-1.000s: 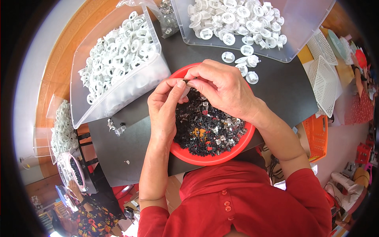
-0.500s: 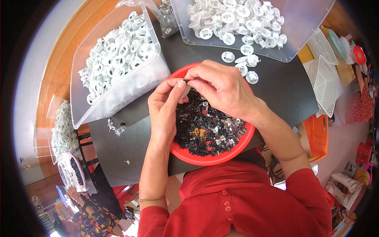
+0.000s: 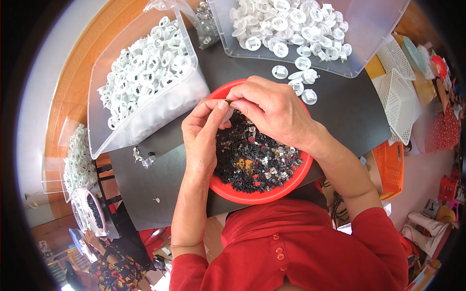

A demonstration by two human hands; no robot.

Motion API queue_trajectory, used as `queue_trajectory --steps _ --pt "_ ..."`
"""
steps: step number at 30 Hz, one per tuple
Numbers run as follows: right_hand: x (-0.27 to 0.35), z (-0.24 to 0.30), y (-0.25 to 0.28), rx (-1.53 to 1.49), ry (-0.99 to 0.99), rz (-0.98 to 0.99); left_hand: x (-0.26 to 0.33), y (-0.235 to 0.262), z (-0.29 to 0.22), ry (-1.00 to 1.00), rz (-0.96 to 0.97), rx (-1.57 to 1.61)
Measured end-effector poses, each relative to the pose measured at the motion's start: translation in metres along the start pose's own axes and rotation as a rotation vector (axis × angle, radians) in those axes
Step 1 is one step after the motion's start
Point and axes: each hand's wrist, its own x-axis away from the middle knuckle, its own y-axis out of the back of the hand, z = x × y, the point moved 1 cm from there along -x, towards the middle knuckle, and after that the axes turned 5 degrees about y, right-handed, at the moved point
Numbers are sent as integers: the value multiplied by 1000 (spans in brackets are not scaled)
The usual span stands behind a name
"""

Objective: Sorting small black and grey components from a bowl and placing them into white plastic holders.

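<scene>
White plastic, a small round part sits pinched between our left hand and right hand, both closed on it above the far rim of the red bowl of small black and silver pieces. Clear bins of white round parts flank the dark table. Compared with a second earlier, hands and bowl hold the same positions.

Left hand: forearm rising from the lower edge, wrist straight, fingers curled inward, thumb and forefinger pinched together at the tips. Right hand: forearm entering from the lower right, wrist bent, back of hand uppermost, fingertips meeting the left's.
</scene>
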Motion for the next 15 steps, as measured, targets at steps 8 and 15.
queue_trajectory --steps 8,15 --pt "-2 1 4 79 75 6 0 1 0 -2 14 -23" --pt "-1 -1 1 181 172 -34 1 -3 -2 -63 -21 -78"
